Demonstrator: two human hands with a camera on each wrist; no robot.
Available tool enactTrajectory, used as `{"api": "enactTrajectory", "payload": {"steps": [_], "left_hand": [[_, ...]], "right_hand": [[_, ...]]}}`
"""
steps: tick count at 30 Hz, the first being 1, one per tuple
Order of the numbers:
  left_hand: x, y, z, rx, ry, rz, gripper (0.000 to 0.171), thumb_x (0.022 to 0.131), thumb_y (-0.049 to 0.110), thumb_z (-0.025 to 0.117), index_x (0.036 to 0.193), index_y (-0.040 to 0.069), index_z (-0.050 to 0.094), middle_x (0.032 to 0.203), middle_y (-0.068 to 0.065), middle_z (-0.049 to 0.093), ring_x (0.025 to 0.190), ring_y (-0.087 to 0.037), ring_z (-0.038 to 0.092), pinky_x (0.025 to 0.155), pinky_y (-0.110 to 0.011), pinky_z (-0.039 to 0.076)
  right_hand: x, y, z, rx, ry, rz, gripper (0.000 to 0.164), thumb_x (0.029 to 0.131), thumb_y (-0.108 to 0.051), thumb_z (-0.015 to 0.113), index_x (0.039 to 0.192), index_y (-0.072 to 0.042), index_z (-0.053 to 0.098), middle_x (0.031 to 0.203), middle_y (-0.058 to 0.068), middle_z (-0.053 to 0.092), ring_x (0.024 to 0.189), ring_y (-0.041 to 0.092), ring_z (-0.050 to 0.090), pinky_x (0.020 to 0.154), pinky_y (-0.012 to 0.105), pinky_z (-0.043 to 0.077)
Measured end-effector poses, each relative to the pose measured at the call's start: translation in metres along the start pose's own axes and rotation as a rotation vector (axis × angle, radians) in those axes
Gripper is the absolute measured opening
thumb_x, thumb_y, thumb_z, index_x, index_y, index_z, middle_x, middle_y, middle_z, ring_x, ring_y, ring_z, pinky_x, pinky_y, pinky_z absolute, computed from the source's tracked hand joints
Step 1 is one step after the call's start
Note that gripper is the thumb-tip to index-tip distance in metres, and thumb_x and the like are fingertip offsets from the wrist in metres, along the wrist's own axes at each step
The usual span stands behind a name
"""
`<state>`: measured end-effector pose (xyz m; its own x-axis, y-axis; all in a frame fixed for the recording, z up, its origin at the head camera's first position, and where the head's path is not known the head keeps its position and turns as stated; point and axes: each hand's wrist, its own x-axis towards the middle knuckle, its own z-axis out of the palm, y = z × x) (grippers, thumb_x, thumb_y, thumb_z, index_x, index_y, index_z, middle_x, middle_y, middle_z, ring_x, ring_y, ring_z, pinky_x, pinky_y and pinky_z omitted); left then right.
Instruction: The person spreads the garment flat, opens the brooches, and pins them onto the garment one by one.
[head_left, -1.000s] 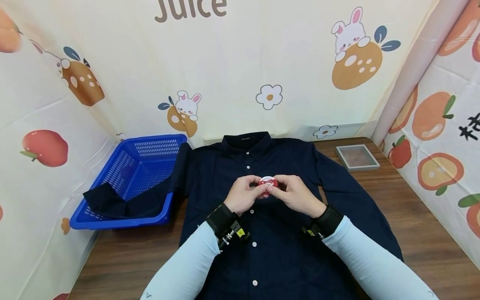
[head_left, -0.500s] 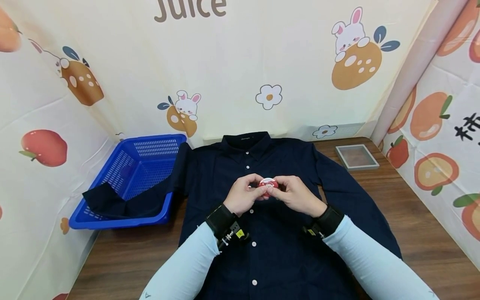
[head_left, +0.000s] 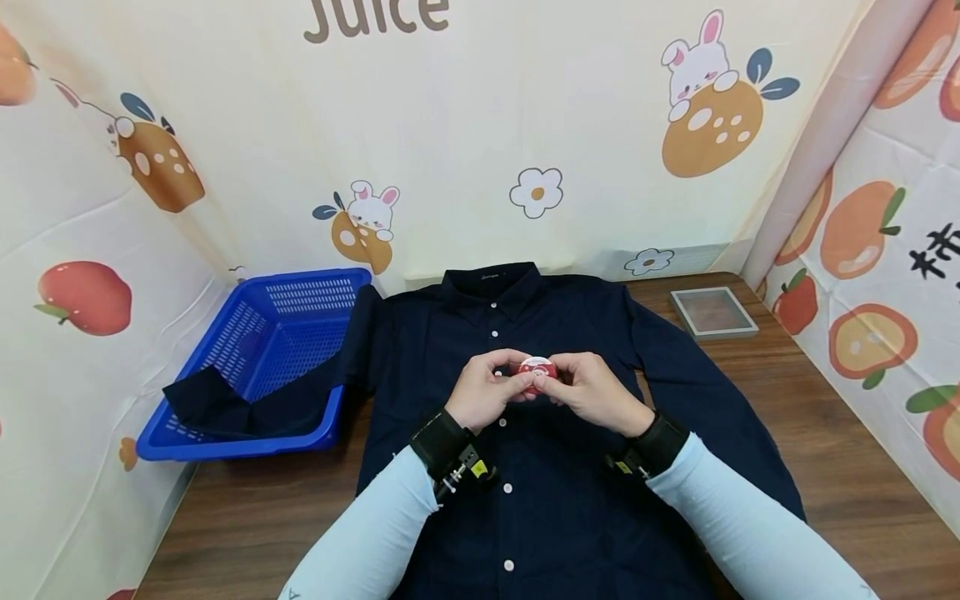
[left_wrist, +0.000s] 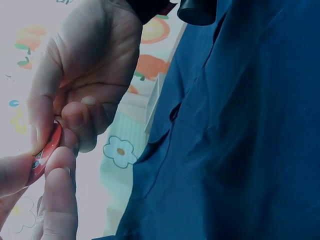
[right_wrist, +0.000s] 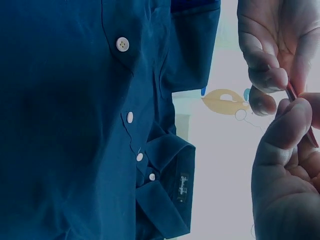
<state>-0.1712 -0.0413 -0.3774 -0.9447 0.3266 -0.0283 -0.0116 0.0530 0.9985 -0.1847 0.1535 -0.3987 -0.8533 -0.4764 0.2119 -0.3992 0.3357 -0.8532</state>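
Both hands hold a small round red badge (head_left: 537, 367) with a white printed design, over the chest of a navy button-up shirt (head_left: 555, 517). My left hand (head_left: 482, 393) pinches its left side between thumb and fingers. On its right side, my right hand (head_left: 600, 396) pinches it the same way, the thumbs close together at its lower edge. Seen nearly edge-on, the badge (left_wrist: 46, 152) looks thin and slightly domed in the left wrist view. In the right wrist view, fingers cover most of the badge (right_wrist: 292, 92). White buttons run down the shirt front.
A blue perforated basket (head_left: 258, 450) stands at the left, with the shirt's left-side sleeve (head_left: 288, 408) draped into it. At the back right of the wooden table (head_left: 795, 400) lies a grey-framed flat box (head_left: 716, 314). A printed curtain (head_left: 465, 108) surrounds the table.
The view has shifted very slightly. Both hands keep the badge in nearly the same place, with only slight movement of the fingers and badge.
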Motion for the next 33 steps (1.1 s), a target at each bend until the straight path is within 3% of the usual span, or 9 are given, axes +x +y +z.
{"api": "enactTrajectory", "payload": {"steps": [7, 12, 18, 23, 28, 33], "left_hand": [[0.000, -0.004, 0.001, -0.024, 0.001, 0.008, 0.021, 0.088, -0.003, 0.065, 0.109, -0.007, 0.065, 0.097, -0.015, 0.066, 0.072, -0.023, 0.070, 0.070, -0.036, 0.057], [0.000, -0.007, 0.000, -0.047, -0.006, 0.000, 0.021, 0.088, -0.006, 0.064, 0.109, -0.007, 0.064, 0.096, -0.014, 0.064, 0.072, -0.024, 0.070, 0.067, -0.031, 0.057], [0.000, -0.006, 0.001, -0.029, 0.015, 0.012, 0.024, 0.088, -0.006, 0.065, 0.111, -0.006, 0.064, 0.093, -0.015, 0.059, 0.071, -0.024, 0.070, 0.067, -0.032, 0.057], [0.008, -0.007, 0.002, 0.038, 0.042, -0.003, 0.033, 0.086, 0.000, 0.069, 0.118, -0.003, 0.060, 0.091, -0.013, 0.058, 0.069, -0.021, 0.070, 0.068, -0.032, 0.057], [0.028, -0.002, -0.004, 0.254, 0.027, -0.013, 0.033, 0.090, 0.011, 0.068, 0.119, 0.001, 0.059, 0.086, -0.009, 0.064, 0.069, -0.016, 0.068, 0.066, -0.029, 0.056], [0.066, 0.001, -0.012, 0.706, 0.123, 0.043, 0.019, 0.091, 0.019, 0.066, 0.105, 0.008, 0.068, 0.081, -0.001, 0.067, 0.072, -0.012, 0.063, 0.069, -0.027, 0.050]], "right_hand": [[0.000, 0.002, 0.002, 0.005, -0.003, -0.036, 0.005, 0.091, -0.012, 0.066, 0.092, -0.008, 0.070, 0.071, -0.002, 0.057, 0.061, 0.011, 0.051, 0.052, 0.022, 0.040], [-0.003, -0.018, -0.001, 0.024, -0.012, -0.055, 0.003, 0.091, -0.005, 0.065, 0.090, -0.004, 0.068, 0.072, 0.000, 0.056, 0.062, 0.010, 0.050, 0.053, 0.022, 0.040], [-0.001, 0.003, 0.004, 0.086, -0.019, 0.024, 0.010, 0.094, -0.018, 0.064, 0.093, -0.008, 0.066, 0.071, 0.005, 0.057, 0.059, 0.013, 0.053, 0.051, 0.025, 0.043], [-0.001, 0.010, 0.000, 0.137, 0.003, 0.125, 0.018, 0.094, -0.024, 0.064, 0.094, -0.006, 0.066, 0.076, 0.014, 0.062, 0.062, 0.018, 0.059, 0.058, 0.030, 0.052], [0.009, 0.022, -0.018, 0.217, 0.059, 0.241, 0.027, 0.094, -0.027, 0.064, 0.094, -0.001, 0.064, 0.081, 0.012, 0.062, 0.068, 0.018, 0.060, 0.064, 0.031, 0.053], [0.033, 0.040, -0.048, 0.351, 0.079, 0.374, 0.031, 0.101, -0.024, 0.051, 0.108, 0.006, 0.057, 0.085, 0.008, 0.057, 0.073, 0.013, 0.057, 0.067, 0.026, 0.052]]}}
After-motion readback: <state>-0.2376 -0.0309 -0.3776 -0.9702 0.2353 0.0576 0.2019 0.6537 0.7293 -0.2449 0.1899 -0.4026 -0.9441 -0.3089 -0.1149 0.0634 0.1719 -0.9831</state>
